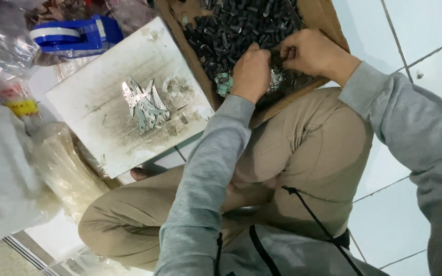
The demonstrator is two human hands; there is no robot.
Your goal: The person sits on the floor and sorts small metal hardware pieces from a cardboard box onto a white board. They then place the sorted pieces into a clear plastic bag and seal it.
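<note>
Both hands are down in a brown cardboard box [328,20] that rests on the person's lap and is heaped with small black parts [236,25]. The left hand [251,71] lies knuckles-up on the heap near the box's lower edge, its fingers curled under and buried in the parts, so I cannot tell what they grip, if anything. The right hand [310,51] sits just beside it, nearly touching, with its fingers bent narrow and pinching at a small dark piece among the parts. A few pale greenish pieces [223,84] show in the box just left of the left hand.

Left of the box, a scuffed white board [103,112] lies on the tiled floor [425,30], carrying a small cluster of flat metal blades [144,105]. A blue tape dispenser [75,33] sits beyond the board's far corner. Clear plastic bags [62,163] and a white sack [1,179] crowd the left side. The person sits cross-legged in tan trousers [308,148] and grey sleeves [205,179].
</note>
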